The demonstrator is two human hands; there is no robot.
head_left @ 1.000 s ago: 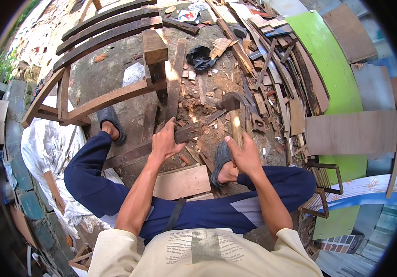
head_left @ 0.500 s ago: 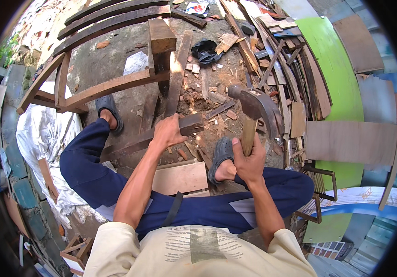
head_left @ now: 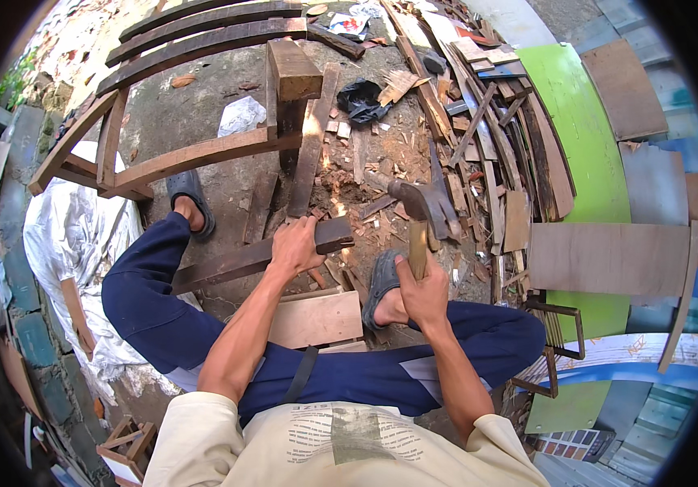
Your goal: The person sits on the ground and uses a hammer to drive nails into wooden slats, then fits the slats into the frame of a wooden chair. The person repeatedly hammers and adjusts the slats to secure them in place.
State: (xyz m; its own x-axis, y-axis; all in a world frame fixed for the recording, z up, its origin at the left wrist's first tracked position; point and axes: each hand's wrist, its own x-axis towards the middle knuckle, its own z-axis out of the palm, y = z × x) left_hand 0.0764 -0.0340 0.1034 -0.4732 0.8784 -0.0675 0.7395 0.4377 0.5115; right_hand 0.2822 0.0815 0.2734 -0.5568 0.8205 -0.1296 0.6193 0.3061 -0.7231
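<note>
Before me, the left hand (head_left: 295, 247) curls its fingers over a dark-brown, square-edged wooden beam (head_left: 223, 268), one end jutting free; across a gap, the closed right hand (head_left: 424, 290) grips a wooden-handled, grey-brown claw hammer (head_left: 422, 203).

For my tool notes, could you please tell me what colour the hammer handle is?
The hammer handle is light yellowish-brown, showing best in the head view.

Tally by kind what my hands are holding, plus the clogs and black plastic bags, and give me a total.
Hammer: 1, in the right hand
Dark wood bar: 1, in the left hand
Grey clogs: 2
Black plastic bag: 1
Total: 5
</note>
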